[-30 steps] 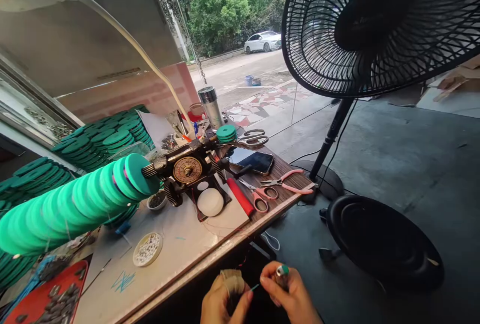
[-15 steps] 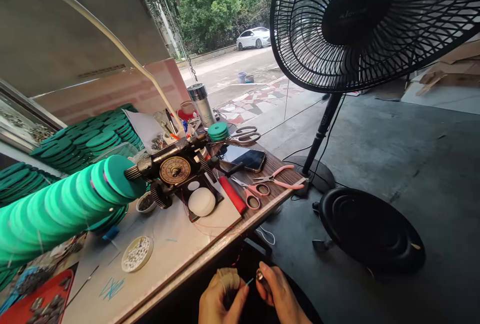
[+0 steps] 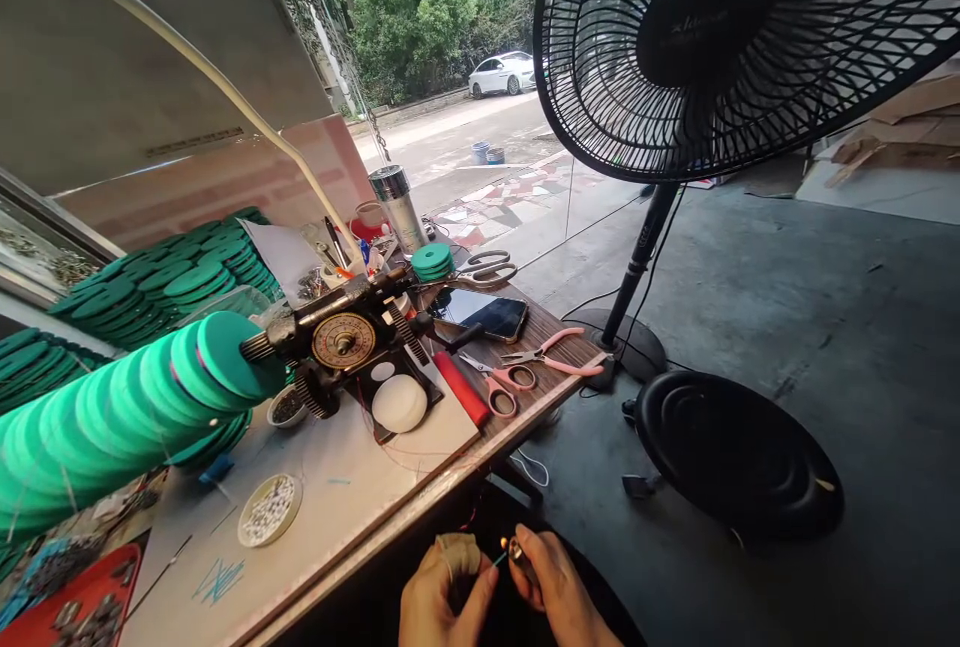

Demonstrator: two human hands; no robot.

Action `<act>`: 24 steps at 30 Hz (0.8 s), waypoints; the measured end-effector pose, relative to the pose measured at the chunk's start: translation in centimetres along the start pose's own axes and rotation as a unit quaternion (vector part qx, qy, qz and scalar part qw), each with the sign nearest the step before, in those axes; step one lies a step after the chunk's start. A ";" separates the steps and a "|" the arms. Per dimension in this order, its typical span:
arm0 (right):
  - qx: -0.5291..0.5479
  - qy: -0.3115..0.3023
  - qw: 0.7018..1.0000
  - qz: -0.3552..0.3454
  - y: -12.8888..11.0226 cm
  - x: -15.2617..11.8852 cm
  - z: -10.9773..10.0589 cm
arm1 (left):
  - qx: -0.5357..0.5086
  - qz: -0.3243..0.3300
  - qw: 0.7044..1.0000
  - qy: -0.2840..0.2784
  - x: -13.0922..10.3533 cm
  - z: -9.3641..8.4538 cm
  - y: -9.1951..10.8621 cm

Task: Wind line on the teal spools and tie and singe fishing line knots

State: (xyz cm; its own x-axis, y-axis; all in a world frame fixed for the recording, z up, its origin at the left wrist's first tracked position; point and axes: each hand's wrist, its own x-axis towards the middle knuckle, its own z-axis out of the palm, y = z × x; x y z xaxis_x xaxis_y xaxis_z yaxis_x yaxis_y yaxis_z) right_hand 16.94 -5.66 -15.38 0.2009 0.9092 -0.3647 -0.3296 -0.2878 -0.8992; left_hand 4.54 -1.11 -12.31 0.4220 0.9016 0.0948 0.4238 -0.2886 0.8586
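Observation:
Low at the bottom centre, my left hand (image 3: 446, 592) pinches a thin teal strand (image 3: 500, 559) whose tip points right; whether it is cord or tubing I cannot tell. A beige wrap (image 3: 457, 553) covers one finger of this hand. My right hand (image 3: 553, 582) is closed around a lighter (image 3: 517, 551) with a metal top. A small orange flame (image 3: 504, 542) shows at the lighter, close to the strand's tip. Both hands are just in front of the table edge, above a dark area.
On the table (image 3: 322, 517) are a winding machine (image 3: 341, 337) carrying green foam discs (image 3: 135, 407), a bowl of white beads (image 3: 270, 510), a phone (image 3: 480, 312), scissors (image 3: 504, 382) and pliers (image 3: 555, 352). A black fan (image 3: 675, 57) and a round stool (image 3: 739, 452) stand right.
A flame now shows at the lighter, where none was visible before. My hands are in nearly the same position, and the view has shifted slightly.

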 end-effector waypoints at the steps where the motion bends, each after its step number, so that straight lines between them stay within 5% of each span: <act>1: 0.000 0.007 1.000 0.005 0.0 -0.1 0.0 | -0.001 -0.001 1.000 0.000 0.0 0.0 0.1; 12: 0.031 0.041 0.998 0.032 -0.4 -0.2 -0.2 | -0.004 -0.015 1.000 0.010 0.1 0.0 0.3; 18: 0.035 -0.011 0.998 -0.055 -0.2 -0.1 -0.2 | -0.025 -0.058 0.998 0.012 0.1 -0.1 0.1; 24: -0.016 0.053 0.998 0.025 0.0 -0.2 0.1 | -0.029 -0.082 0.996 0.004 0.1 0.0 0.3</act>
State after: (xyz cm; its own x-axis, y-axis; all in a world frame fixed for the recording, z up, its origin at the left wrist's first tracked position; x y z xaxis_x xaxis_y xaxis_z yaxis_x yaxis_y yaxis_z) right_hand 16.85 -5.84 -15.27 0.2815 0.8574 -0.4308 -0.3125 -0.3426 -0.8860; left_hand 4.69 -1.08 -12.02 0.3446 0.9376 -0.0465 0.4399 -0.1175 0.8903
